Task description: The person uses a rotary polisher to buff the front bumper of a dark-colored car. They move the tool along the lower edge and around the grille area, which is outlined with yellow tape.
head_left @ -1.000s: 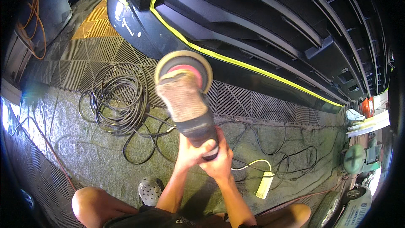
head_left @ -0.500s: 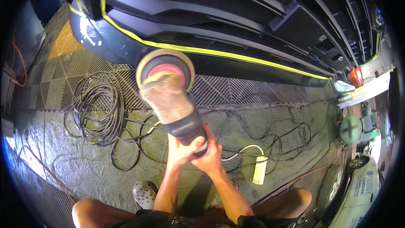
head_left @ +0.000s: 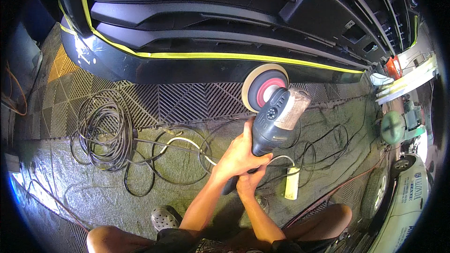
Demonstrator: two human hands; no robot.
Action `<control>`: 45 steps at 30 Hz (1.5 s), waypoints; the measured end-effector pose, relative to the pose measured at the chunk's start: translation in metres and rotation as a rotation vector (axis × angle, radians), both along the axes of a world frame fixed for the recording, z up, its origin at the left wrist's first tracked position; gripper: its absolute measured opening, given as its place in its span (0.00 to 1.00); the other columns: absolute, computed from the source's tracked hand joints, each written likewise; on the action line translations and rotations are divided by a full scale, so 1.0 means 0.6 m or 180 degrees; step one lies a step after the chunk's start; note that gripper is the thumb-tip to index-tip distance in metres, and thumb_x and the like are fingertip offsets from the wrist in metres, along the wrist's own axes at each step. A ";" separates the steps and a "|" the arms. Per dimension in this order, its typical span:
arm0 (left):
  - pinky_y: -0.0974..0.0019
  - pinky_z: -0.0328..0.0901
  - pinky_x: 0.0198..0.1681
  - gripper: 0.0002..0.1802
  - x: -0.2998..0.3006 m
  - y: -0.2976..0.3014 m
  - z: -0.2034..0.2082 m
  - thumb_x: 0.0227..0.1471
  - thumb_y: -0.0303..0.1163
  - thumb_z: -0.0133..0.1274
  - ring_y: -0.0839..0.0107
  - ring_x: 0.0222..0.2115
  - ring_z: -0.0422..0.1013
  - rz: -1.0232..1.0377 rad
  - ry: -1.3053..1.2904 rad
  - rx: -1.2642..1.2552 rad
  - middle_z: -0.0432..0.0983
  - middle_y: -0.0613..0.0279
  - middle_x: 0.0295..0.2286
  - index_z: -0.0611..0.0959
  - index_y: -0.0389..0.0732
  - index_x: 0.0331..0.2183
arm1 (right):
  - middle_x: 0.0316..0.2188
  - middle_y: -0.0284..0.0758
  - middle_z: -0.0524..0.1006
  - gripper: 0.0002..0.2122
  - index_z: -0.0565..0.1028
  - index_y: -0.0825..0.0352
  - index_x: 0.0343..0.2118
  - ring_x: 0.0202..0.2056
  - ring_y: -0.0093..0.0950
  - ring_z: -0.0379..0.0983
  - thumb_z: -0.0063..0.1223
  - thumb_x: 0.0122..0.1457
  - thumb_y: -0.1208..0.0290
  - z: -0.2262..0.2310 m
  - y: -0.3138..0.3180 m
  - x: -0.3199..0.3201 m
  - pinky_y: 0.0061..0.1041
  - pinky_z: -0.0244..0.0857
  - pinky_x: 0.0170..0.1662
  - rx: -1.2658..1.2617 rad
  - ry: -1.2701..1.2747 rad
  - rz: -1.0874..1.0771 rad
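Gripping a polisher (head_left: 277, 116) in both closed hands, with the left hand (head_left: 241, 153) round its body and the right hand (head_left: 250, 181) just below; holding it ahead of them, with its pad (head_left: 257, 89) near a dark bumper (head_left: 187, 70) edged in yellow tape (head_left: 206, 56); with coiled black cable (head_left: 91, 140) well to the hands' left and a yellow block (head_left: 291, 186) near, on their right
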State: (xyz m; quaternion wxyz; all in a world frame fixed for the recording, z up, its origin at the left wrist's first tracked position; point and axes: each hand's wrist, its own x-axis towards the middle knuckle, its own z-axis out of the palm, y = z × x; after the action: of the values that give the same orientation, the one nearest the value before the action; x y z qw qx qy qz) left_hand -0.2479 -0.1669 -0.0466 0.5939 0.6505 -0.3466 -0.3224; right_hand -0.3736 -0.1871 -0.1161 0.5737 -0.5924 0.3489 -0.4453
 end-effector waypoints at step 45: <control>0.50 0.69 0.63 0.67 -0.115 -0.168 -0.073 0.46 0.37 0.79 0.52 0.58 0.75 0.0900 0.0899 -0.1087 0.74 0.39 0.57 0.47 0.34 0.71 | 0.52 0.49 0.84 0.41 0.68 0.73 0.66 0.54 0.36 0.82 0.74 0.48 0.71 0.006 -0.248 -0.079 0.37 0.74 0.57 -0.0890 0.1208 0.0627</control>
State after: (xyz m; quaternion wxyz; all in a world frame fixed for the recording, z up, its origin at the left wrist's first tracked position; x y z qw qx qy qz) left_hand -0.3168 -0.2676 -0.0901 0.7768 0.5313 -0.2153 -0.2607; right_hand -0.4211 -0.3359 -0.1124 0.4511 -0.7700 0.3260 -0.3120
